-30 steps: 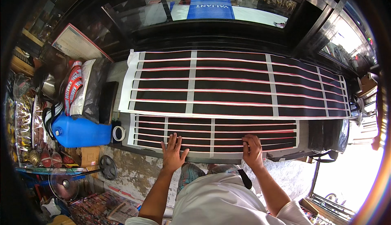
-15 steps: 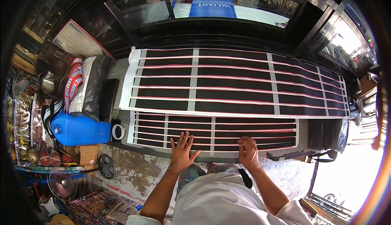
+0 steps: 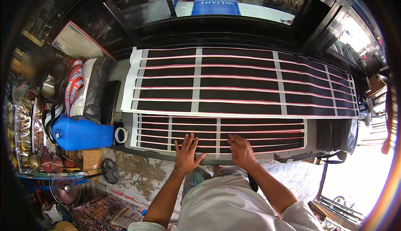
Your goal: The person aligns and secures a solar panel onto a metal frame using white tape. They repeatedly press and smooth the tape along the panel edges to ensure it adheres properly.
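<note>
Two long sheets of black strips divided by thin white and red bands, crossed by grey tape, lie on the table. My left hand presses flat on the near sheet, its fingers spread. Just right of the grey cross tape, my right hand rests over the same sheet. Its fingers are bent and held together, and whatever lies under the fingertips is hidden. The larger far sheet lies beyond both hands, overlapping the near one's far edge.
A blue jerrycan, red lettered ribbon and grey plastic bag stand at the left. Beside them is a white tape roll. A black wrapped bundle sits at the right end; glass framing closes the back.
My right hand has slid left along the near sheet, closer to my left hand, and its fingers now reach further onto it. The left hand stays put.
</note>
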Available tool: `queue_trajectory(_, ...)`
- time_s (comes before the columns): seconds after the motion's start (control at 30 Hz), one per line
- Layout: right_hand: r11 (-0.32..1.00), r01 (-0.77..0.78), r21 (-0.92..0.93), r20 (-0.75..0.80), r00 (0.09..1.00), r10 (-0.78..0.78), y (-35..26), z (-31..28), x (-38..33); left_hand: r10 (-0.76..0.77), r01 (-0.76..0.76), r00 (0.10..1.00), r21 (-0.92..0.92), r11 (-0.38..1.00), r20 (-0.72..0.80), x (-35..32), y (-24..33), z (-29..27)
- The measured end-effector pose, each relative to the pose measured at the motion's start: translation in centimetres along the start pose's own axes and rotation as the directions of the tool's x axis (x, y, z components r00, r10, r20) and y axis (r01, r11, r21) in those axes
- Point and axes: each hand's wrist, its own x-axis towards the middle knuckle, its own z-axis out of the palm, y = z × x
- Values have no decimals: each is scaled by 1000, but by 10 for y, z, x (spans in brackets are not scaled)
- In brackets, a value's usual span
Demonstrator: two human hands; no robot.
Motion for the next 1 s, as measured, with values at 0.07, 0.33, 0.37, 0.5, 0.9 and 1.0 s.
queue_trajectory(0.07,999,32,-16,21,999,-31,-2,8,9,21,-21,1000,3,1000,-3,1,2,2)
queue_trajectory(0.33,996,58,-65,54,997,-55,-6,22,16,29,-29,999,-29,999,-31,4,9,6)
queue_trajectory(0.37,997,53,-61,61,997,-49,-6,22,15,31,-32,999,-38,999,-35,4,9,6)
queue_trajectory(0.5,997,53,-59,72,996,-49,-8,23,13,43,-45,998,-53,998,-37,4,7,3)
queue_trajectory(0.9,999,15,-47,45,999,-13,-15,24,14,114,-118,992,-79,990,-48,16,31,10)
queue_trajectory(1.0,998,21,-54,45,999,-19,-13,27,13,153,-158,986,-70,985,-70,20,39,13)
